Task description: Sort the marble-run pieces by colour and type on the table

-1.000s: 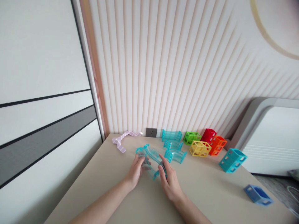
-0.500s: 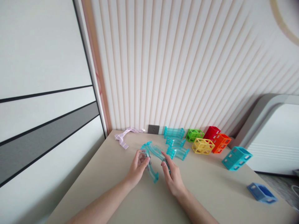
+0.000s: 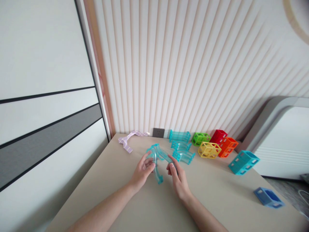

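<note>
My left hand (image 3: 142, 170) is closed on a curved, see-through teal track piece (image 3: 157, 175). That piece arcs down toward me, its flared lower end hanging free over the table. In my right hand (image 3: 178, 177) is a second teal track piece (image 3: 164, 155), which slopes up and left from my fingers. The far ends of both pieces come together near the top; whether they are joined I cannot tell. Part of another teal shape (image 3: 148, 155) shows by my left fingertips. Just beyond my right hand lie a curved teal track piece (image 3: 184, 157) and another teal piece (image 3: 182, 146).
A straight teal piece (image 3: 180, 135) lies against the ribbed wall. At the right stand green (image 3: 200, 139), yellow (image 3: 209, 150), red (image 3: 218, 137), orange (image 3: 228, 147), teal (image 3: 243, 162) and blue (image 3: 269, 197) frame blocks. A lilac strip (image 3: 126, 141) lies at the back left of the table (image 3: 106, 170).
The track piece in my right hand has risen and tilted, and its far end now meets the top of the left-hand piece. The left-hand piece has turned slightly.
</note>
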{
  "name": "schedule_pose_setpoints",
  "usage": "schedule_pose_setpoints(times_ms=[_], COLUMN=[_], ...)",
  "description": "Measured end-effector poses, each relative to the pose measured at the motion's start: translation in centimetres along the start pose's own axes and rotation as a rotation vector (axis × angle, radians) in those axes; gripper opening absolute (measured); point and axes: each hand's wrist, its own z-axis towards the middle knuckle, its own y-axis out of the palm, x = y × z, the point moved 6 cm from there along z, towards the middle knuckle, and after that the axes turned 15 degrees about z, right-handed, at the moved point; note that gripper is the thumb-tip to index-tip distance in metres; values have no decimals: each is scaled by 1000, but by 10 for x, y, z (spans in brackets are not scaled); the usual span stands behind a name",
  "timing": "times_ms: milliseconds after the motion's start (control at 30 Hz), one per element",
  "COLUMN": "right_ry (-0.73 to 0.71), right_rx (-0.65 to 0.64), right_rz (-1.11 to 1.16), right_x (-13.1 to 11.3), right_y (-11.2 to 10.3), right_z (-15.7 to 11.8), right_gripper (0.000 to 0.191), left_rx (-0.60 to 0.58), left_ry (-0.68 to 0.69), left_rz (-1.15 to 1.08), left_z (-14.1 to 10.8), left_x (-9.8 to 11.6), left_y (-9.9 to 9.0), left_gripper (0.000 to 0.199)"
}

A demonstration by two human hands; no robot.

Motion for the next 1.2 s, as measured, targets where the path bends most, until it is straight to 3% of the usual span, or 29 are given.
schedule_pose_setpoints(times_ms=[133,267,400,700,1200], right_ry=[33,26,22,11,4], right_rx=[39,-3,-40,-102,-47], right_rz=[48,27,29,18,14], right_x=[8,5,1,-6,-11], right_y=[-1,2,5,6,2], right_z=[0,0,-1,0,0], right_gripper=[61,63,63,63,64], left_rx=[-101,-115,-97,-76,2], left_ry=[-52,-31,-29,-5,-15], left_rz=[-44,-14,19,18,39], left_z=[-2,-3,-2,-3,-2], left_x=[-9,-6,-1,2,6], left_y=[8,10,6,3,-2], left_gripper=[84,66,53,52,57])
